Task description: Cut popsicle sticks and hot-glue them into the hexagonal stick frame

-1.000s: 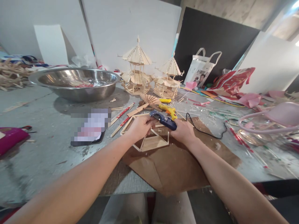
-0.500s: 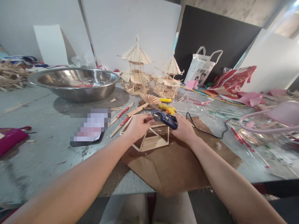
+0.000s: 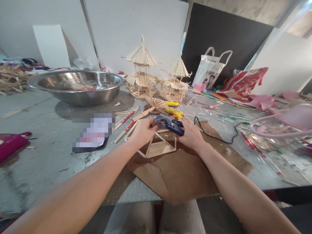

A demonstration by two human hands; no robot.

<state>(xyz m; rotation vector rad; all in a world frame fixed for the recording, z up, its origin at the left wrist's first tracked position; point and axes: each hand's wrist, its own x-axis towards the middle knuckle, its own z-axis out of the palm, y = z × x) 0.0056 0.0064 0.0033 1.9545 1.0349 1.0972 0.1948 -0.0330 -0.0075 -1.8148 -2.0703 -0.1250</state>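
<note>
My right hand is closed round the grip of a blue glue gun whose nozzle points left toward my left hand. My left hand has its fingers curled and pinched at the upper edge of a flat wooden stick frame, close to the nozzle. What the left fingers pinch is too small to name. The frame lies on brown paper on the grey table. A black cord trails right from the gun.
Two stick pagoda models stand behind the hands. A steel basin sits at the left, a phone beside it. Loose sticks, a yellow glue gun, bags and a pink basket crowd the right.
The glue gun has dropped slightly and its nozzle has come closer to my left fingers at the frame's edge. Both hands stay in nearly the same place.
</note>
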